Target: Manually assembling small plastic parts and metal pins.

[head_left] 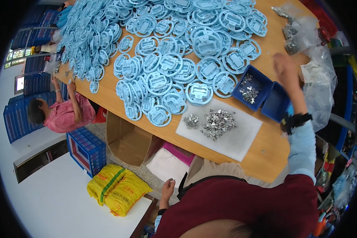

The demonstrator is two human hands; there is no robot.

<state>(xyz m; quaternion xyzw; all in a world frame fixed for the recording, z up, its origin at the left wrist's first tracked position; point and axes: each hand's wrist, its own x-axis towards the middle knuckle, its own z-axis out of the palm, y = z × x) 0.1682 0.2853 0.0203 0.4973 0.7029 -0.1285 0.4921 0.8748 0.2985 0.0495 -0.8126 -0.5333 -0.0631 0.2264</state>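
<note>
Two hands belong to the person: the right hand (285, 65) is raised over the far right part of the table (271, 154), blurred, so whether it is released or clenched, and whether it holds anything, cannot be told. It hangs just beyond the two blue bins (261, 95), nearest to them, and touches nothing that can be made out. A black wrist strap (295, 120) sits on that forearm above a light blue sleeve (303, 146). The left hand (167, 189) is low, below the table edge, fingers loosely curled and resting by the person's lap; it appears empty. The left bin holds small silver metal clips (249, 90); the right bin shows no clear contents. Just beside the bins, nearer the person, a white sheet (242, 139) carries one large and one small heap of the same clips (218, 123). Light blue round plastic frames (166, 67), each with a square centre plate, cover the middle and far left of the table in overlapping layers. Clear bags (305, 35) lie at the far right corner. Another person (63, 113) in pink sits at the left end.
</note>
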